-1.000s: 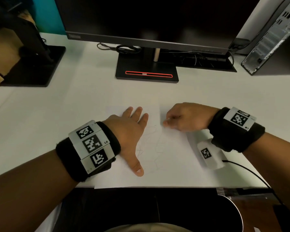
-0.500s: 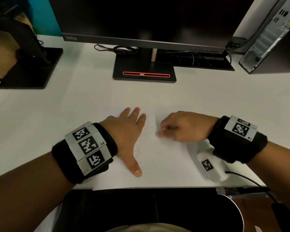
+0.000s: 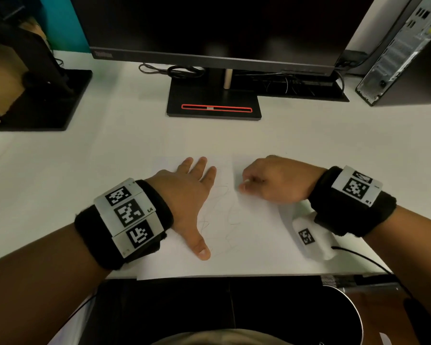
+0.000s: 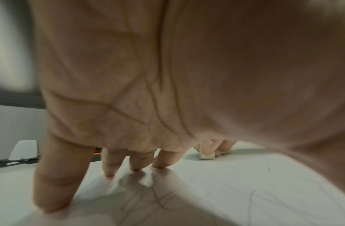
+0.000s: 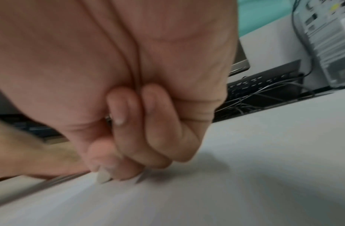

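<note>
Eraser (image 4: 207,156) pinched tight in our right hand's (image 3: 276,179) curled fingertips, down on the paper (image 3: 254,250) near its top; left hand (image 3: 184,195) spread flat, pinning the sheet. Best we rub short, light strokes over the pencil scribbles (image 3: 220,192), away from that pinning hand.

- Desk (image 3: 139,145) ahead of left hand (image 3: 187,192) and right hand (image 3: 276,180): open up to monitor stand (image 3: 214,100).
- Computer tower (image 3: 403,53) walls far right of right hand.
- Only a narrow gap between hands.
</note>
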`<state>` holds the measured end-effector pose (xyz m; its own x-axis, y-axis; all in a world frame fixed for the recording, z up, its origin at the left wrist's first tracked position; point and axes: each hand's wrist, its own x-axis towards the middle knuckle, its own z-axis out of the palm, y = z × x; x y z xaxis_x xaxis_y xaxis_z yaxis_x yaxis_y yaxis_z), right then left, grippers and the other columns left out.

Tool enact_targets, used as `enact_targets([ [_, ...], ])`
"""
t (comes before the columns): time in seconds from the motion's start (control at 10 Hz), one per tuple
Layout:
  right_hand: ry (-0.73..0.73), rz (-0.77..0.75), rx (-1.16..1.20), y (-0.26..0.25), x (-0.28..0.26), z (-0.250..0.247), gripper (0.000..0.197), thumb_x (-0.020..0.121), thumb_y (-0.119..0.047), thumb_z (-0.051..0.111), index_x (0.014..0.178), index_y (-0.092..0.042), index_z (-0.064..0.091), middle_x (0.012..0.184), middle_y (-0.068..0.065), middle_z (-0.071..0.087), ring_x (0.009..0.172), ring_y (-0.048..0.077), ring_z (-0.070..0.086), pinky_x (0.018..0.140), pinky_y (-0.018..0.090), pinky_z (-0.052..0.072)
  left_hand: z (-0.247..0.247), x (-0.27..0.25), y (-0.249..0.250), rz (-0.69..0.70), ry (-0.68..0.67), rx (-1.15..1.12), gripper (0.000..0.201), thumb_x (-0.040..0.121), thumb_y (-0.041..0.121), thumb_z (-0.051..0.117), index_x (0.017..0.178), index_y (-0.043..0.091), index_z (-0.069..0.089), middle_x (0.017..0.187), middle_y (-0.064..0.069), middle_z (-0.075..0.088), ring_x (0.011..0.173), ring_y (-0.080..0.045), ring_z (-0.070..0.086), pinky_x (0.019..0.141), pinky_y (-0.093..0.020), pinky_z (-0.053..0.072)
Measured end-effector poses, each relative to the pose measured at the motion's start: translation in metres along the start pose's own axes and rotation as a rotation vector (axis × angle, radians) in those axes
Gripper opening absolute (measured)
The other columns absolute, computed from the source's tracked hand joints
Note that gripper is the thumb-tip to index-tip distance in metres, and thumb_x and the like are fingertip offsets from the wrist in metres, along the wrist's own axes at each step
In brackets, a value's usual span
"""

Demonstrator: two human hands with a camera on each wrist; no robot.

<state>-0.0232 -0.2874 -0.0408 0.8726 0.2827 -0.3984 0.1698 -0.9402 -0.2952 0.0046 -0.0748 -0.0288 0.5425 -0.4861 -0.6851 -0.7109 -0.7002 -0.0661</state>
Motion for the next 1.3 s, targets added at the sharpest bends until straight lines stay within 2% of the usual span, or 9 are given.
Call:
enact_targets([
  [0.4, -0.065, -0.056, -0.008, -0.012, 0.002, 0.006, 0.042, 0.102, -0.044, 0.048, 0.069, -0.017, 0.051, 0.068, -0.004, 0.054, 0.065, 0.015, 0.05, 0.065, 0.032, 0.042, 0.001, 0.001, -0.001, 0.0, 0.004, -0.003, 0.162, 0.05, 0.082, 0.077, 0.152, 0.017, -0.031, 0.158, -0.004, -0.039, 0.15, -0.026, -0.026, 0.116, -0.054, 0.024],
  [0.5, -0.051, 0.007, 0.008, -0.006, 0.005, -0.005, 0.043, 0.102, -0.045, 0.049, 0.071, -0.015, 0.053, 0.07, -0.002, 0.056, 0.068, 0.018, 0.051, 0.069, 0.035, 0.045, 0.001, 0.0, -0.001, 0.002, 0.001, -0.004, 0.162, 0.051, 0.082, 0.077, 0.151, 0.017, -0.032, 0.158, -0.004, -0.039, 0.149, -0.026, -0.026, 0.117, -0.054, 0.023],
  [0.6, 0.009, -0.031, 0.008, -0.011, 0.008, -0.002, 0.041, 0.103, -0.042, 0.048, 0.075, -0.013, 0.055, 0.071, -0.002, 0.056, 0.068, 0.016, 0.052, 0.065, 0.03, 0.04, 0.001, 0.0, -0.001, 0.0, 0.004, -0.002, 0.162, 0.051, 0.082, 0.077, 0.152, 0.017, -0.031, 0.158, -0.004, -0.039, 0.15, -0.025, -0.026, 0.117, -0.054, 0.024],
  [0.7, -0.066, -0.062, 0.002, -0.018, 0.006, 0.002, 0.041, 0.103, -0.043, 0.048, 0.076, -0.014, 0.056, 0.07, -0.003, 0.056, 0.067, 0.014, 0.051, 0.065, 0.029, 0.041, 0.001, 0.0, -0.001, 0.0, -0.004, -0.004, 0.161, 0.051, 0.082, 0.077, 0.151, 0.017, -0.032, 0.158, -0.004, -0.039, 0.149, -0.026, -0.026, 0.117, -0.054, 0.022],
  [0.8, -0.064, 0.013, 0.0, -0.011, 0.009, -0.01, 0.04, 0.102, -0.043, 0.049, 0.075, -0.015, 0.056, 0.07, -0.003, 0.055, 0.07, 0.017, 0.051, 0.064, 0.029, 0.039, 0.001, 0.0, -0.001, 0.0, -0.003, -0.006, 0.161, 0.052, 0.081, 0.077, 0.151, 0.017, -0.032, 0.158, -0.004, -0.039, 0.149, -0.026, -0.026, 0.117, -0.054, 0.022],
  [0.9, -0.006, -0.032, -0.012, -0.015, 0.014, -0.005, 0.04, 0.103, -0.043, 0.047, 0.076, -0.014, 0.057, 0.077, 0.001, 0.06, 0.076, 0.021, 0.056, 0.067, 0.031, 0.042, 0.001, 0.0, -0.001, 0.003, 0.0, -0.007, 0.161, 0.051, 0.082, 0.077, 0.152, 0.017, -0.031, 0.158, -0.005, -0.039, 0.15, -0.026, -0.026, 0.117, -0.053, 0.023],
  [1.0, -0.08, -0.078, -0.021, -0.022, 0.011, 0.001, 0.041, 0.102, -0.044, 0.048, 0.076, -0.013, 0.056, 0.074, 0.001, 0.059, 0.072, 0.019, 0.055, 0.068, 0.032, 0.044, 0.002, 0.0, -0.002, 0.007, 0.008, -0.01, 0.161, 0.051, 0.082, 0.077, 0.152, 0.017, -0.03, 0.158, -0.005, -0.038, 0.15, -0.026, -0.025, 0.117, -0.053, 0.022],
  [1.2, 0.004, -0.048, -0.021, -0.017, 0.015, -0.005, 0.041, 0.102, -0.042, 0.049, 0.072, -0.015, 0.054, 0.07, -0.002, 0.056, 0.069, 0.018, 0.053, 0.065, 0.032, 0.041, 0.001, 0.0, -0.002, 0.006, 0.0, -0.019, 0.161, 0.051, 0.082, 0.077, 0.152, 0.017, -0.031, 0.158, -0.005, -0.039, 0.149, -0.026, -0.026, 0.118, -0.053, 0.02],
  [1.3, -0.076, -0.083, -0.02, -0.022, 0.01, 0.001, 0.042, 0.102, -0.043, 0.049, 0.073, -0.014, 0.055, 0.069, -0.002, 0.055, 0.067, 0.017, 0.051, 0.068, 0.033, 0.043, 0.001, 0.002, -0.002, 0.007, 0.003, -0.016, 0.161, 0.051, 0.081, 0.077, 0.152, 0.017, -0.031, 0.158, -0.005, -0.039, 0.15, -0.026, -0.026, 0.118, -0.053, 0.021],
])
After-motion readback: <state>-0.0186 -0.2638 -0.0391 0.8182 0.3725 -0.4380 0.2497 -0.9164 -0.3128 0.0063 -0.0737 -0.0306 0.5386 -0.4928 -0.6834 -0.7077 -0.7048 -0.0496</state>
